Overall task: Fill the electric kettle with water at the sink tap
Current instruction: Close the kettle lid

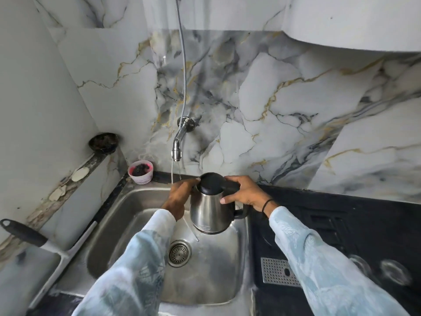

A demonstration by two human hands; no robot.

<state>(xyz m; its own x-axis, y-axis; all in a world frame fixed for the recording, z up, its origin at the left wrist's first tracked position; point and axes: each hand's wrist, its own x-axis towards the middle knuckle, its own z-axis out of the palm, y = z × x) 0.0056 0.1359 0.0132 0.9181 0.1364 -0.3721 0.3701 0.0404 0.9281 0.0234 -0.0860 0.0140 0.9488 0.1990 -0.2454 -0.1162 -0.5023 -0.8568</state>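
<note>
A marble-patterned wall (262, 92) backs a steel sink (127, 201) set into a dark counter (341, 213). Over the basin, the right hand (245, 192) is clenched around the black handle at the top of the electric kettle (210, 210), thumb curled underneath. The left hand (181, 197) wraps the kettle's left side near the spout, fingers resting against the black lid (210, 183), which looks closed. The kettle hangs above the basin, just right of the thin water stream (172, 172) falling from the wall tap (177, 145); the water passes behind the left hand and runs on towards the drain (179, 253), so none appears to enter the kettle yet. The polished steel body is rigid and likely slippery when wet, and it will grow heavy as it fills, so the handle is the sound hold, with the left hand free to open the lid. At far left sits a pink cup (140, 171); nearer lies a squeegee (34, 238)
</note>
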